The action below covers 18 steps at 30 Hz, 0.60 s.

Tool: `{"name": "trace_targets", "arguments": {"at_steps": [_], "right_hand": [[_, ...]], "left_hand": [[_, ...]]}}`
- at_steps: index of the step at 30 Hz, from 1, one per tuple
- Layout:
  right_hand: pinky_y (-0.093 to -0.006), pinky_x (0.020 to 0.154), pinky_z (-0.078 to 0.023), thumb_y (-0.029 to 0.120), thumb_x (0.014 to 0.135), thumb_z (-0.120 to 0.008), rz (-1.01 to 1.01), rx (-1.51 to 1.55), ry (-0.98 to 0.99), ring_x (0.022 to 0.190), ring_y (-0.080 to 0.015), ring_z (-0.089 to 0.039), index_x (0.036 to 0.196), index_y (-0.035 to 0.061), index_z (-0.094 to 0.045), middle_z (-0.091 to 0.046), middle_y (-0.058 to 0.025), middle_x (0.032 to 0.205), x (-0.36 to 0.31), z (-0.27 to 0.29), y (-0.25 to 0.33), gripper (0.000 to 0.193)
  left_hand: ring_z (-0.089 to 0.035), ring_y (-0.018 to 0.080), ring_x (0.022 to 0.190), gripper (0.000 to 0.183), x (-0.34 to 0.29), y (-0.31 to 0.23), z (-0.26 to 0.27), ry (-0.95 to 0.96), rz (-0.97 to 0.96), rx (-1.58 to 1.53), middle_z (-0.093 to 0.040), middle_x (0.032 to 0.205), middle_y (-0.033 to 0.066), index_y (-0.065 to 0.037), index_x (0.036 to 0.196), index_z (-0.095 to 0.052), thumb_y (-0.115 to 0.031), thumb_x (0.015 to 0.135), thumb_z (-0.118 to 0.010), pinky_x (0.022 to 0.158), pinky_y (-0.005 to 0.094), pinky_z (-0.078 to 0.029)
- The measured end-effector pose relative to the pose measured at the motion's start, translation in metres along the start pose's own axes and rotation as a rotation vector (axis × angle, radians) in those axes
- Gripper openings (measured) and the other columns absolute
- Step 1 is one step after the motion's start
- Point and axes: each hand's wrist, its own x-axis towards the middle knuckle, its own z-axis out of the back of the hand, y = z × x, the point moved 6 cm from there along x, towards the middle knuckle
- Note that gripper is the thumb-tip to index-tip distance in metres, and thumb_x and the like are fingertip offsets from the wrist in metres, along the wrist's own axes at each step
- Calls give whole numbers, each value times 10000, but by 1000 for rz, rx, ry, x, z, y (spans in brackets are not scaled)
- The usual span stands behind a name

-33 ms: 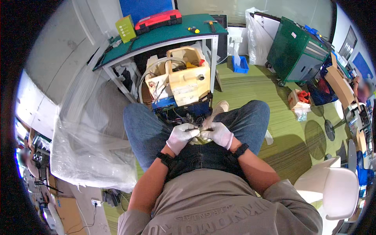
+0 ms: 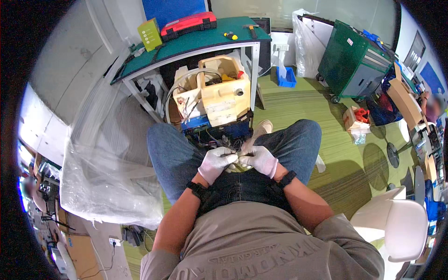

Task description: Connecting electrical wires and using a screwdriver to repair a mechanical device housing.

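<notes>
Both my hands wear white gloves and meet in front of my lap, between my knees. My left hand [image 2: 217, 164] is closed, its thumb and fingertips pinched together. Close against it, my right hand [image 2: 260, 161] pinches in the same way, the fingertips nearly touching the left ones. Whatever lies between the fingers is too small to make out. A pale pinkish, see-through-looking piece [image 2: 247, 145] shows just beyond the fingertips; its kind is unclear. Past the hands, a dark cluster of wires and small parts [image 2: 218, 139] sits low in front of a cream plastic machine housing [image 2: 226, 95].
A green-topped workbench [image 2: 200, 36] stands ahead, carrying a red and black tool case [image 2: 189, 24], a hammer [image 2: 252, 31] and a green box [image 2: 149, 34]. Plastic-wrapped goods [image 2: 109, 186] are at left. A green tool cabinet [image 2: 347, 60], blue bin [image 2: 286, 77] and white chair [image 2: 405, 228] are at right.
</notes>
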Motion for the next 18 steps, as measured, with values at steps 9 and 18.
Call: {"name": "trace_targets", "arguments": {"at_steps": [9,18], "right_hand": [[-264,692,-500,140,835,-699,-17,-10,39,747,-111,-606,950,-15,-677,-669,-56,823,-4,-3,4,194],[-267,692,-499,120,833,-697,-21,-15,35,749,-117,-601,948,-15,-672,-665,-58,822,-3,-3,6,179]], "left_hand": [[-605,112,616,173,2,6,4,-19,-82,16,-647,744,61,14,878,-636,-155,864,-670,570,242,-489],[-599,108,676,176,4,10,5,-22,-21,-28,-646,796,55,10,914,-642,-163,882,-643,634,243,-487]]}}
